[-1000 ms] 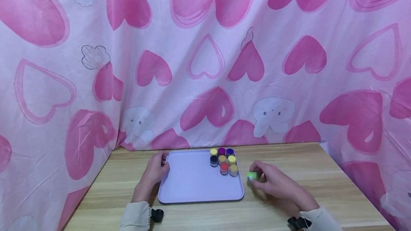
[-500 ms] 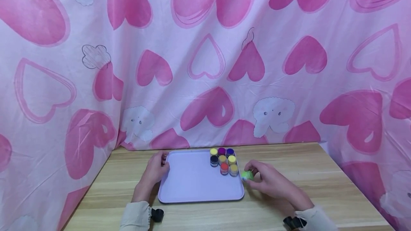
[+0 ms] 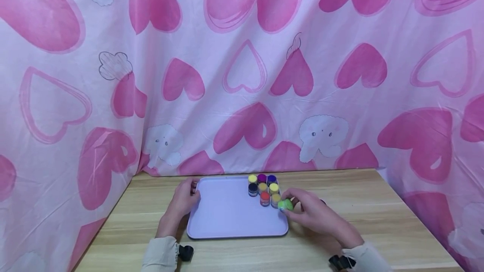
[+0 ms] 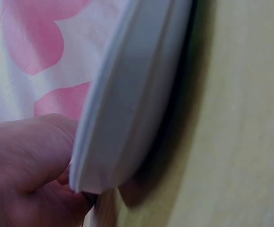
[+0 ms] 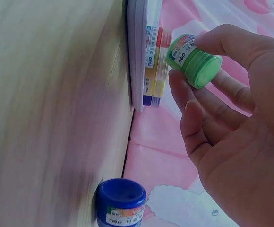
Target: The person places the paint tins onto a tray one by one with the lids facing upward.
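My right hand pinches a small green paint jar between thumb and fingers. The jar is tilted and overlaps the right rim of the lilac tray in the head view, close to an ochre-lidded jar. At the tray's left side, my left hand holds the rim, its thumb against the edge and its other fingers partly hidden. Several paint jars are grouped in the tray's back right part, among them a red one, a black one and a yellow one.
A blue paint jar stands on the wooden table and is mostly hidden behind my right hand in the head view. Behind the table hangs a pink curtain with hearts, which also covers both sides.
My right hand has moved left with the green jar, from the table beside the tray to over the tray's right rim. The left hand and tray have stayed put.
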Demonstrator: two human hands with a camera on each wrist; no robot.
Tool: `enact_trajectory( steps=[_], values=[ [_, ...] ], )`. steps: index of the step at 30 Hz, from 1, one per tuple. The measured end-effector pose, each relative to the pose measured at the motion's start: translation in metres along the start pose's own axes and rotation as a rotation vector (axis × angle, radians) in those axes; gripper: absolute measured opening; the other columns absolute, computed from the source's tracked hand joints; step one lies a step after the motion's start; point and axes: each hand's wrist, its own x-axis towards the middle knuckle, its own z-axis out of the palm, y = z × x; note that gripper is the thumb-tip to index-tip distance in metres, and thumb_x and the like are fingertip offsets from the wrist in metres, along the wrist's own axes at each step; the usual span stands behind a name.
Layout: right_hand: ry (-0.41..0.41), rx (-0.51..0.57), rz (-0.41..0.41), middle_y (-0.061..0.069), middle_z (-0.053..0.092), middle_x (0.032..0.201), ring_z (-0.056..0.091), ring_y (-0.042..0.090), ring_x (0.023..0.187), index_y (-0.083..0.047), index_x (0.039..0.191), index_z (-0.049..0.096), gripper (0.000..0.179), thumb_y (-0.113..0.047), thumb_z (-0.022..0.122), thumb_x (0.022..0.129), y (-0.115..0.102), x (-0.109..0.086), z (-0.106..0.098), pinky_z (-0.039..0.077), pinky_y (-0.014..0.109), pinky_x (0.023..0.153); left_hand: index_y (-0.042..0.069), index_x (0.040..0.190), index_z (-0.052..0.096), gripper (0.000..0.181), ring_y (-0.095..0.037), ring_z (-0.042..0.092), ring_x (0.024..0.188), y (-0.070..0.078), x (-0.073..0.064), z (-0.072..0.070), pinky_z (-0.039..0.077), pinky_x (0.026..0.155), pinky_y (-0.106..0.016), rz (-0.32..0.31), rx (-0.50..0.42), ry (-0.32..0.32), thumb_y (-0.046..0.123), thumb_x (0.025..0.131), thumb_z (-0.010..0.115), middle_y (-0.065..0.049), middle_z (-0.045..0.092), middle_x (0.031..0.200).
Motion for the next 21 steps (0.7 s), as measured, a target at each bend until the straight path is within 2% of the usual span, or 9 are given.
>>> enact_trajectory(
  steps=[5, 14, 21],
  values=[
    [-0.002, -0.007, -0.007, -0.011, 0.072, 0.119, 0.068, 0.012, 0.103, -0.029, 0.123, 0.07, 0.029, -0.029, 0.082, 0.097, -0.007, 0.006, 0.003, 0.06, 0.023, 0.079, -0.003, 0.139, 0.062, 0.043, -0.026, 0.064, 0.102, 0.0, -0.001, 0.0, 0.059, 0.094, -0.045, -0.01, -0.002, 0.002, 0.0, 0.097, 0.068, -0.017, 0.068, 0.117],
    [0.034, -0.047, -0.093, -0.015, 0.072, 0.116, 0.068, 0.012, 0.102, -0.024, 0.125, 0.072, 0.031, -0.022, 0.083, 0.097, -0.013, 0.013, 0.008, 0.059, 0.026, 0.08, -0.003, 0.14, 0.062, 0.043, -0.026, 0.064, 0.102, 0.001, -0.001, 0.0, 0.06, 0.094, -0.045, -0.023, -0.005, -0.004, 0.001, 0.097, 0.068, -0.017, 0.068, 0.119],
    [0.035, -0.058, -0.102, -0.015, 0.072, 0.117, 0.066, 0.01, 0.103, -0.021, 0.13, 0.072, 0.036, -0.021, 0.084, 0.096, -0.017, 0.022, 0.014, 0.062, 0.031, 0.082, -0.001, 0.142, 0.061, 0.044, -0.026, 0.064, 0.105, 0.0, 0.0, 0.002, 0.061, 0.096, -0.045, -0.038, -0.01, -0.005, 0.002, 0.099, 0.068, -0.016, 0.067, 0.121]
  ],
)
